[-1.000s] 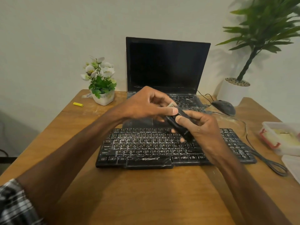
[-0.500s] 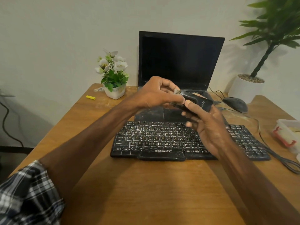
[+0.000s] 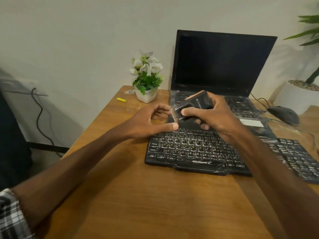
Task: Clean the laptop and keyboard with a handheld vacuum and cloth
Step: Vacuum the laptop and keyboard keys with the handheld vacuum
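From the head camera, my right hand [image 3: 215, 116] gripped the small black plastic handheld vacuum [image 3: 194, 105], a smooth, blocky body with a short row of stiff tan bristles at its left end. My fingers wrapped under the body and my thumb pressed flat across its near face, close to the bristles. I held it in the air above the front edge of the black laptop [image 3: 222, 61], whose matte screen stood upright and dark and whose deck looked dusty and streaked.

My left hand [image 3: 148, 121] was spread loosely just beside the bristles and held nothing, its fingers gently curved and its thumb stretched out toward the vacuum. I could not tell whether a fingertip touched the bristles.

The flat black plastic keyboard [image 3: 195, 149], its keys speckled with pale dust, lay on the smooth brown wooden table [image 3: 138, 195] just in front of the laptop, below both hands.

To the left stood a white square pot of white flowers [image 3: 146, 78], with a small yellow cylinder [image 3: 121, 100] near it. A rounded black mouse [image 3: 284, 114] sat to the laptop's right.
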Demonstrator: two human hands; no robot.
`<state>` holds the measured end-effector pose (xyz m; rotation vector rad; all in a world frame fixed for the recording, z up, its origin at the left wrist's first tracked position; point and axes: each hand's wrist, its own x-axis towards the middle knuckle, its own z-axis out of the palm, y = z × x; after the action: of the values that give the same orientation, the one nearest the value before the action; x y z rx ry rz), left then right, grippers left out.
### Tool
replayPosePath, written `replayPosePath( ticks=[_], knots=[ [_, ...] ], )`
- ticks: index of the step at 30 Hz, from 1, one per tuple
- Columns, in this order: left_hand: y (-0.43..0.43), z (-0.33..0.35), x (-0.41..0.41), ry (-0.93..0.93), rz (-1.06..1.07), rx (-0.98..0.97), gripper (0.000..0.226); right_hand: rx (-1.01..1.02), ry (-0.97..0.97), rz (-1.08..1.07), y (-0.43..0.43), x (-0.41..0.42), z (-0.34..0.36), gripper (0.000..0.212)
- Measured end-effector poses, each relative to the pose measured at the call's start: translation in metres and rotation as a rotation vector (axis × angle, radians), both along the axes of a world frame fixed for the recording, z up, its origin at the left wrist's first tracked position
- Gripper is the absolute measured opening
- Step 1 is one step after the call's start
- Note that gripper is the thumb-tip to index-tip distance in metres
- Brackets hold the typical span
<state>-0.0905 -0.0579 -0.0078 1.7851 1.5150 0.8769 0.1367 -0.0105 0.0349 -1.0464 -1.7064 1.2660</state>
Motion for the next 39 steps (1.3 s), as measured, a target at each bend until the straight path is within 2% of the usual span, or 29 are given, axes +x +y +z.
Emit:
replayPosePath(
  ticks=[2,5,8,12,14,26,31,35,39],
  knots=[
    [-0.009,-0.008,-0.013,0.048,-0.043,-0.080,0.112,0.040,-0.099,0.061,0.004,-0.009,-0.001,0.040],
    [-0.026,-0.019,-0.025,0.062,-0.099,-0.148,0.137,0.070,-0.187,0.136,0.009,-0.023,-0.001,0.041],
    [-0.039,-0.018,-0.026,0.087,-0.121,-0.163,0.150,0.103,-0.247,0.180,0.012,-0.038,-0.003,0.038],
    [-0.039,-0.016,-0.024,0.211,-0.106,-0.130,0.166,0.109,-0.289,0.193,0.017,-0.052,-0.004,0.035],
    [-0.040,-0.016,-0.026,0.200,-0.085,-0.132,0.171,0.122,-0.292,0.213,0.017,-0.059,-0.006,0.035],
    [-0.046,-0.007,-0.027,0.266,-0.043,-0.161,0.173,0.281,-0.491,0.318,0.018,-0.057,0.002,0.029],
    [-0.045,-0.006,-0.028,0.277,-0.053,-0.156,0.170,0.272,-0.595,0.336,0.024,-0.037,0.015,0.027],
    [-0.045,-0.008,-0.027,0.275,-0.043,-0.161,0.170,0.323,-0.484,0.284,0.021,-0.049,0.014,0.033],
    [-0.045,-0.008,-0.026,0.288,-0.036,-0.159,0.170,0.373,-0.509,0.301,0.020,-0.061,0.005,0.044]
  ],
)
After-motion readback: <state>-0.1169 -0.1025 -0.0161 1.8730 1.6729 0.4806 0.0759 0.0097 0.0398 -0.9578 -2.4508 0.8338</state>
